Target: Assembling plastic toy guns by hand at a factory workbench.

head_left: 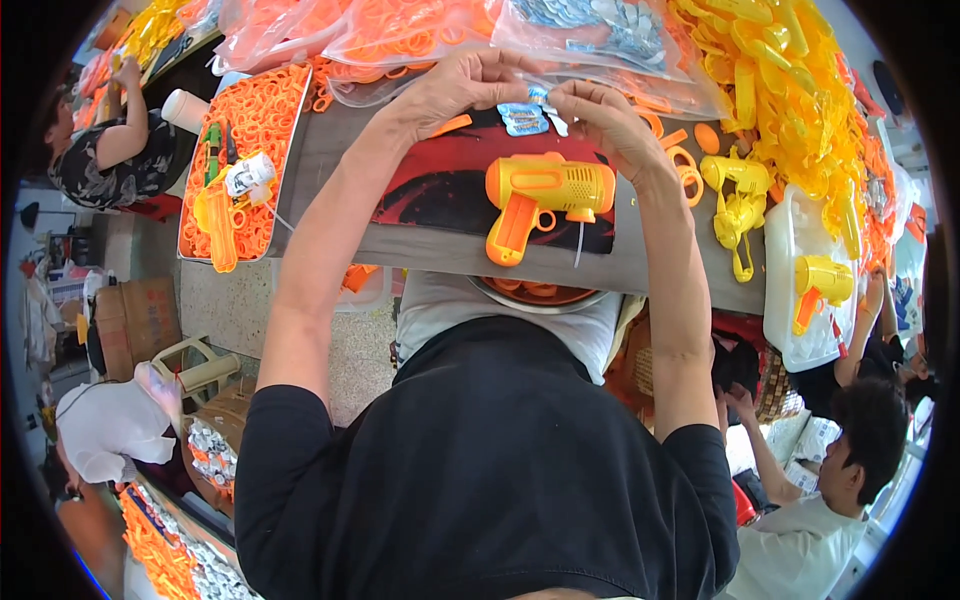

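Note:
Both my hands meet over the far part of the table, fingertips nearly together. My left hand (470,82) and my right hand (605,118) pinch a small blue-and-white sticker (538,96) between them. Just below it, more blue stickers (523,120) lie on a dark red and black mat (430,185). Closer to me, a yellow and orange toy gun (552,188) rests on its side on that mat, its orange handle pointing toward me. A thin pale strip hangs down beside its front end.
At left stands a tray of orange rings (290,110) with another toy gun (215,215) on top. Yellow parts (800,90) pile up at right, beside a half-built yellow toy (738,195) and a white bin (790,330). Plastic bags (400,40) line the back. Other people work on both sides.

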The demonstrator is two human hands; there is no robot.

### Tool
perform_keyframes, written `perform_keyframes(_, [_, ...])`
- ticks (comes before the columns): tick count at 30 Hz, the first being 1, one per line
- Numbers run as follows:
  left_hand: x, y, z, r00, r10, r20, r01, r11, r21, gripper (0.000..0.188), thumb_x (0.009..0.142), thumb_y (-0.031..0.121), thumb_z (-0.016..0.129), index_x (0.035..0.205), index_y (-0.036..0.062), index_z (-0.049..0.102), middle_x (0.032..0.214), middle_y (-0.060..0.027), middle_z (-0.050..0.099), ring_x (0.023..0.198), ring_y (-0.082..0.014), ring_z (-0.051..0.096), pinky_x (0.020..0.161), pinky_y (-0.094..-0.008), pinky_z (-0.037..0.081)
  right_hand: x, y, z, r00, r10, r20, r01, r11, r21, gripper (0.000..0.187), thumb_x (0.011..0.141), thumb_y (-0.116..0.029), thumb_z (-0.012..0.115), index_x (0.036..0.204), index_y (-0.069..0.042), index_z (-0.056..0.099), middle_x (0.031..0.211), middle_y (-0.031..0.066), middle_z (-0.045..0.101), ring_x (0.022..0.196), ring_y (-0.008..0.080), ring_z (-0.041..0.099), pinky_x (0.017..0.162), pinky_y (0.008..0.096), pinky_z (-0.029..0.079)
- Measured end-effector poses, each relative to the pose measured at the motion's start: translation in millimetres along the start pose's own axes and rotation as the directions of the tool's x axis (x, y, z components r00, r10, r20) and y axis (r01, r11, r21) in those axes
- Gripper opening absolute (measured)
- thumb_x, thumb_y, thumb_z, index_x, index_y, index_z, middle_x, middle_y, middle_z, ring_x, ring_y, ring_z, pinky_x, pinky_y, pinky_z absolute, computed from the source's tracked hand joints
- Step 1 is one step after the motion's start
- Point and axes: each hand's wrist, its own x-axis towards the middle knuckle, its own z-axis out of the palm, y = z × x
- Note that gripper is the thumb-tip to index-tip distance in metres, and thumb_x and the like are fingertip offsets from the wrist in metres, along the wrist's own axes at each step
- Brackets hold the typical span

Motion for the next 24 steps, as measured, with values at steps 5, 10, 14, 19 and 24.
perform_keyframes(5, [-2,-16,37,0.992,0.040,-0.122,-0.098,0.854,-0.512,0.036,0.092,0.016,0.073,0.125,0.0046,0.064,0.092,0.0024,0.066,0.080,-0.0060,0.056,0.075,-0.0218,0.047,-22,0,1,0.995,-0.060,-0.084,0.067,0.994,0.081,0.020,0.093,-0.027,0.070,0.100,-0.009,0.067,0.085,-0.0071,0.055,0.079,0.0017,0.046,0.072,0.0198,0.036])
perform_keyframes(10, [-61,-3,56,0.897,0.405,-0.176,-0.186,0.708,0.681,0.034,0.079,0.025,0.081,0.108,0.0089,0.071,0.094,-0.0043,0.068,0.088,-0.0200,0.058,0.079,-0.0336,0.048,-85,2,-14,0.949,-0.083,-0.305,0.029,0.984,-0.177,0.025,0.081,-0.027,0.079,0.081,-0.004,0.069,0.125,0.0075,0.055,0.114,0.0163,0.051,0.097,0.0343,0.038])
perform_keyframes(14, [-71,-7,75,0.920,0.380,-0.091,-0.158,0.575,0.802,0.029,0.079,0.023,0.080,0.103,0.0089,0.071,0.100,-0.0039,0.066,0.096,-0.0233,0.059,0.088,-0.0367,0.044,-105,16,-23,0.943,-0.025,-0.331,-0.042,0.980,-0.193,0.022,0.080,-0.026,0.080,0.078,-0.007,0.069,0.134,0.0098,0.051,0.120,0.0186,0.049,0.103,0.0369,0.035])
perform_keyframes(19, [-71,-13,74,0.922,0.371,-0.106,-0.147,0.592,0.793,0.026,0.080,0.018,0.079,0.102,0.0067,0.072,0.102,-0.0033,0.066,0.097,-0.0214,0.061,0.089,-0.0355,0.046,-102,24,-22,0.947,-0.033,-0.319,-0.049,0.968,-0.245,0.024,0.077,-0.028,0.081,0.078,-0.007,0.067,0.139,0.0110,0.050,0.131,0.0242,0.044,0.111,0.0442,0.028])
perform_keyframes(24, [-71,-23,73,0.928,0.347,-0.135,-0.151,0.681,0.717,0.023,0.080,0.020,0.078,0.101,0.0098,0.073,0.102,0.0012,0.066,0.097,-0.0198,0.058,0.091,-0.0356,0.041,-96,26,-18,0.957,-0.068,-0.281,-0.032,0.942,-0.334,0.026,0.078,-0.030,0.080,0.078,-0.007,0.068,0.141,0.0109,0.050,0.134,0.0274,0.042,0.112,0.0459,0.029])
